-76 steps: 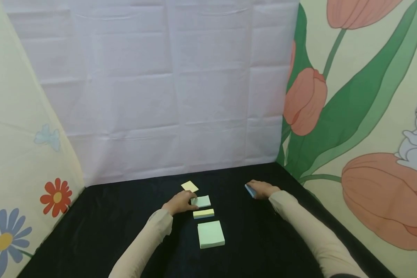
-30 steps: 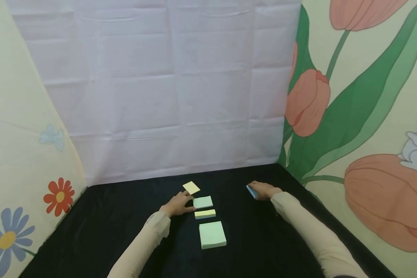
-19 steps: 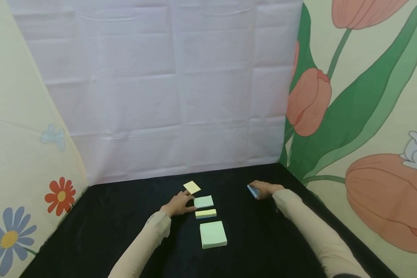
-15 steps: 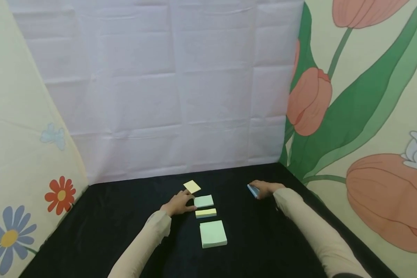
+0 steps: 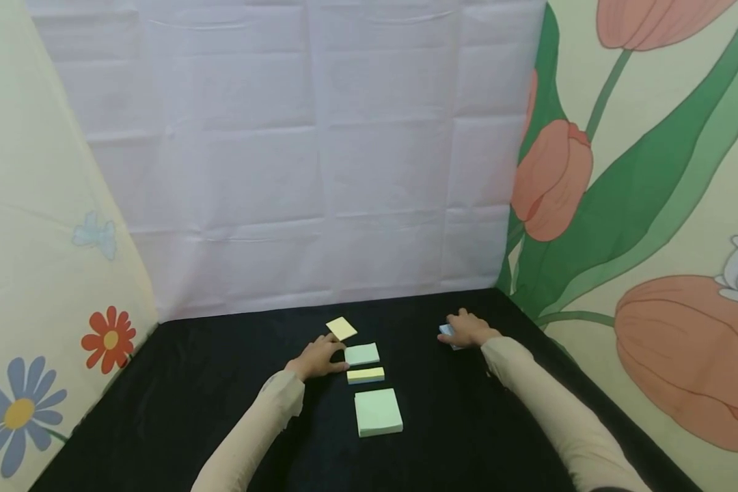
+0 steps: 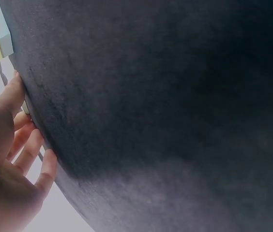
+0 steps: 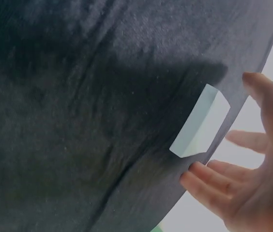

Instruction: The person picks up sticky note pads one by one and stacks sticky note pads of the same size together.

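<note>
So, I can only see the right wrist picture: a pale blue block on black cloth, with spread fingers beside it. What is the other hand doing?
Observer: The left hand rests on the black cloth, with its fingertips at the left edge of a small green pad.
Operator: Any more pads?
Observer: Yes, four in a row: a yellow pad farthest from the person, then that small green pad, a yellow-and-blue pad, and a larger green pad nearest.
Operator: And my blue block?
Observer: The blue pad lies apart, to the right of that row, with the right hand partly over it.
</note>
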Tool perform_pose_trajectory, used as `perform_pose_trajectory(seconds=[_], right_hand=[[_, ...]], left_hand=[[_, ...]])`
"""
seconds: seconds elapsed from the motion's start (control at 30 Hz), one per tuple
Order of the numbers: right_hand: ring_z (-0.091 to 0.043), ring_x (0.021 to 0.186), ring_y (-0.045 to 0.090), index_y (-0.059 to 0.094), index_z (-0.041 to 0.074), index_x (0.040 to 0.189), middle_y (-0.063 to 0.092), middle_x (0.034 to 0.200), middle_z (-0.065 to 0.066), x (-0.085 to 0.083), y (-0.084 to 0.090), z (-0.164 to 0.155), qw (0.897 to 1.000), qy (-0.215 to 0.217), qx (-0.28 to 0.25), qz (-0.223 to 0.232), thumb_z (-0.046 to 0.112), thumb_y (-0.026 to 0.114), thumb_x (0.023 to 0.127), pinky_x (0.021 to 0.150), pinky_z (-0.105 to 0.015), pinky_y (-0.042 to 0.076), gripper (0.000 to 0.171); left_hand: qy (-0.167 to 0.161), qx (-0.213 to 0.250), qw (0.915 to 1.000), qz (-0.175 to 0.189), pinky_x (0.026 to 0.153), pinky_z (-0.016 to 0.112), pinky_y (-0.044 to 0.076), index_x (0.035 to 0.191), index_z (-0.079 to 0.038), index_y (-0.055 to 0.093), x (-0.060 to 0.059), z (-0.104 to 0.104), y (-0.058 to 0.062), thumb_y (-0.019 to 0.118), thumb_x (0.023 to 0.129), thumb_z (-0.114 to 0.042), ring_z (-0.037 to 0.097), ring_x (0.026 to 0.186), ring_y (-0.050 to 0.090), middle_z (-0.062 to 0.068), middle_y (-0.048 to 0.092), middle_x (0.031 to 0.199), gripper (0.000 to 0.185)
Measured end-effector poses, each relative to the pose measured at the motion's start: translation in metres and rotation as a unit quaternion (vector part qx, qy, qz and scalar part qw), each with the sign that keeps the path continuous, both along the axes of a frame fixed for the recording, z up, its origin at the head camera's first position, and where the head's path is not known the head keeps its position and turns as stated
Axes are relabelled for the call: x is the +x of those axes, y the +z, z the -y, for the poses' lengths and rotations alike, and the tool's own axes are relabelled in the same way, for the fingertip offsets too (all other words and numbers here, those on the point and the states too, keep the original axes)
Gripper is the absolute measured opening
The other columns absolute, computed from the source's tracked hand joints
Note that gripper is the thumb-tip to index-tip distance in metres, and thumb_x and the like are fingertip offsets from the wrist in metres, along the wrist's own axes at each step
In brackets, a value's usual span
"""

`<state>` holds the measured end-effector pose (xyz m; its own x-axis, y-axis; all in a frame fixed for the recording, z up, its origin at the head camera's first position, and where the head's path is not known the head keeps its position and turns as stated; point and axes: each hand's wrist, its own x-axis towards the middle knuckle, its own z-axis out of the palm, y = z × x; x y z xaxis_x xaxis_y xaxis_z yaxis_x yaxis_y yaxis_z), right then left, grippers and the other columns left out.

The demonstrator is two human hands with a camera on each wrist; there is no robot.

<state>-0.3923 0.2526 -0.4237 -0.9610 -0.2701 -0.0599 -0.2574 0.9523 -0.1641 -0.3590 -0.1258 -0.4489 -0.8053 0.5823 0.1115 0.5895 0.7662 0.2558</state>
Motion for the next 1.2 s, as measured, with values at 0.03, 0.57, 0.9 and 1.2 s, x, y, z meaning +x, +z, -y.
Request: perform_pose_trajectory(seconds=[0.03, 0.57, 0.9, 1.2], right_hand=[[-0.032, 0.085, 0.051, 0.054, -0.005, 0.128, 0.048, 0.110, -0.026, -0.001, -0.002, 0.001, 1.000, -0.014, 0.009, -0.006, 0.046, 0.062, 0.095, 0.072, -0.047, 0.045, 0.061], [-0.040, 0.085, 0.047, 0.056, -0.016, 0.109, 0.045, 0.099, -0.032, 0.005, -0.011, 0.011, 0.996, -0.081, 0.044, -0.007, 0.049, 0.060, 0.094, 0.072, -0.053, 0.045, 0.068], [-0.039, 0.085, 0.048, 0.060, -0.011, 0.103, 0.047, 0.095, -0.029, 0.004, -0.011, 0.009, 0.995, -0.086, 0.047, 0.013, 0.046, 0.059, 0.095, 0.074, -0.052, 0.045, 0.058], [-0.028, 0.073, 0.054, 0.062, 0.002, 0.085, 0.053, 0.081, -0.015, 0.006, -0.010, 0.007, 0.996, -0.087, 0.034, 0.011, 0.041, 0.061, 0.095, 0.064, -0.041, 0.046, 0.041]], left_hand=[[0.001, -0.001, 1.0000, 0.001, 0.090, 0.053, 0.043, 0.128, -0.002, 0.063, -0.001, 0.000, -0.001, 0.069, 0.095, -0.029, 0.033, 0.109, 0.051, 0.015, 0.053, 0.126, 0.043], [0.005, -0.006, 1.0000, -0.004, 0.090, 0.053, 0.043, 0.128, -0.002, 0.063, -0.003, 0.001, -0.006, 0.068, 0.095, -0.030, 0.033, 0.110, 0.050, 0.015, 0.054, 0.126, 0.043], [0.000, -0.010, 0.9998, -0.020, 0.089, 0.051, 0.043, 0.129, -0.003, 0.062, -0.007, 0.005, -0.010, 0.066, 0.096, -0.033, 0.031, 0.110, 0.050, 0.014, 0.053, 0.126, 0.045], [-0.002, -0.006, 0.9999, -0.015, 0.091, 0.053, 0.042, 0.127, -0.001, 0.063, -0.002, 0.003, -0.005, 0.068, 0.095, -0.031, 0.033, 0.111, 0.051, 0.015, 0.054, 0.125, 0.044]])
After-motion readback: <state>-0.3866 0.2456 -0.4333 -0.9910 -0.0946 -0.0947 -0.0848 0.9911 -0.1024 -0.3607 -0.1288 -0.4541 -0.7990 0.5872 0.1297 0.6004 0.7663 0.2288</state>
